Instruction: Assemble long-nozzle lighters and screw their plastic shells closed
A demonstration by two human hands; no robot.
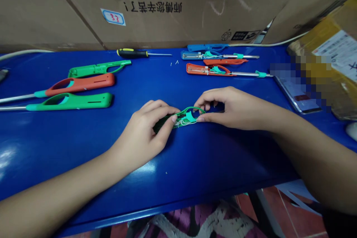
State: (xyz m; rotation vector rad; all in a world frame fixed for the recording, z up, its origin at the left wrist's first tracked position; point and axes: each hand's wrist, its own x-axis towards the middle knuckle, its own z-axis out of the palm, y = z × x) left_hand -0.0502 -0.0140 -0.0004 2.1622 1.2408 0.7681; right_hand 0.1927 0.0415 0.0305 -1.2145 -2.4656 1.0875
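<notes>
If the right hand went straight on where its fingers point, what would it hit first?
The right hand would likely meet the green casing, which it seems to touch; then the left hand.

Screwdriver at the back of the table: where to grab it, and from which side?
I'd take it by the thick handle, from above, gripping across its width. It lies flat and lengthwise, handle left, thin shaft right. The cardboard box stands close behind, and one end of a green half-shell sits just in front, so either side looks tighter.
</notes>
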